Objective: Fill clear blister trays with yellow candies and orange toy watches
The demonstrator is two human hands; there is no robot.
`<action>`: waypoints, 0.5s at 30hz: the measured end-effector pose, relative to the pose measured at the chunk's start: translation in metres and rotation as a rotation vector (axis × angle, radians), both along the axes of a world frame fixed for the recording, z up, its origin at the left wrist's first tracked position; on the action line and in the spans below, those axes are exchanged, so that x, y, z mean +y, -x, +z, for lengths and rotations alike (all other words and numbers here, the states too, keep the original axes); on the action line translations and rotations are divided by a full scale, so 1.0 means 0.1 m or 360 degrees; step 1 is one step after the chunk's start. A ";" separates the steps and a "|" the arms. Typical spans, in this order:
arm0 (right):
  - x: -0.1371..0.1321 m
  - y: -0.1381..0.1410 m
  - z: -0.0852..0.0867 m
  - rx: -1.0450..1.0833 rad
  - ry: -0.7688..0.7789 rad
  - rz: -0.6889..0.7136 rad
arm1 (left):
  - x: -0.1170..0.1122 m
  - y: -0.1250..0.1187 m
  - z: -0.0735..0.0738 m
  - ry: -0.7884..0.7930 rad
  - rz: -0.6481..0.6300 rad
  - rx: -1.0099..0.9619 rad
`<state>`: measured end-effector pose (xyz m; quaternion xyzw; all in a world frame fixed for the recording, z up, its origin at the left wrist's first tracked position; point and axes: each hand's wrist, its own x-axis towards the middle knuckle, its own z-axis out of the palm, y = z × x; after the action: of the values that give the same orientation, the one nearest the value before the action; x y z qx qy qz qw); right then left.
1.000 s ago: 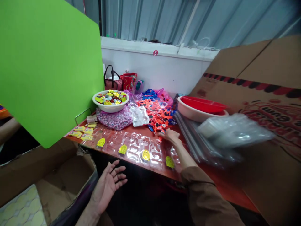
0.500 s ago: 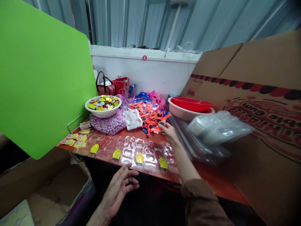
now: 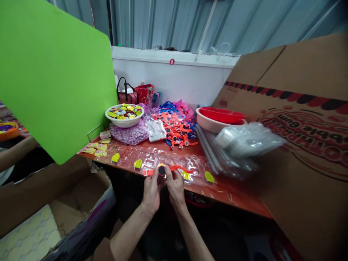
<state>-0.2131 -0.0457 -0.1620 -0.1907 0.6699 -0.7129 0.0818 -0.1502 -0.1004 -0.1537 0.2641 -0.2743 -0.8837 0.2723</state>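
My left hand [image 3: 151, 191] and my right hand [image 3: 175, 186] meet at the near edge of the red table [image 3: 239, 197], both pinched on one orange toy watch [image 3: 166, 169] held flat between them. Just beyond lies a clear plastic blister tray [image 3: 160, 159] with yellow stickers [image 3: 138, 164] set in some pockets. Farther back sits a pile of orange and blue toy watches [image 3: 178, 127].
A white bowl of yellow pieces [image 3: 124, 114] rests on a purple bag. A red-and-white basin [image 3: 219, 119] and clear plastic bags [image 3: 244, 141] lie right. A green board [image 3: 54, 76] stands left, cardboard [image 3: 304, 119] right, an open box [image 3: 54, 214] below. Another person's arm [image 3: 16, 154] shows far left.
My right hand drew back from the watch pile with an orange watch. My left hand rose from below the table to grip it too, at the near edge.
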 end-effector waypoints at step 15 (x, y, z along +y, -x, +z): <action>0.81 -0.15 0.38 0.1582 -0.0320 0.0482 | -0.18 -0.12 -0.07 0.0636 -0.0182 0.0015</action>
<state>-0.1983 0.0352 -0.1239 -0.5915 0.6579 -0.4489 -0.1257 -0.1382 -0.1187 -0.1608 0.1849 -0.4573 -0.8269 0.2699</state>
